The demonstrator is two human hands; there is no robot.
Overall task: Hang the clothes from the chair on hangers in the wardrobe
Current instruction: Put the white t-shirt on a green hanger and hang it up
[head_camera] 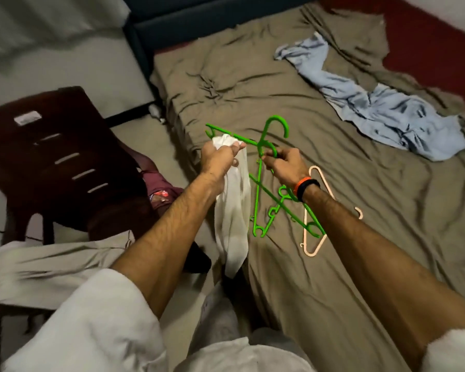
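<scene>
Both hands are engaged above the edge of the bed. I read the left hand as clenched around the bunched top of a white garment, which hangs down from the fist toward the floor. I read the right hand as pinching a green hanger at the base of its hook, with the hanger arm reaching across to the garment. The step in hand appears to be threading the garment onto that hanger.

Position of the task items:
- More green hangers lie crossed on the bed beneath the right wrist, with a pink hanger just beside them.
- A dark chair stands left of the bed. A maroon garment lies at its seat, and a beige garment drapes near its front.
- A light blue garment lies spread on the bed, well apart from the hangers.
- No wardrobe is in view.

Fault risks, in my judgement:
- The held hanger sits close above the crossed ones. Lifting it could snag a notch or hook and drag the pile along.
- The white garment is gripped as a bunch. Its opening cannot be seen, so the hanger arm may catch a fold instead of entering.
- Its tail hangs low and could brush the floor.

No containers are visible.
</scene>
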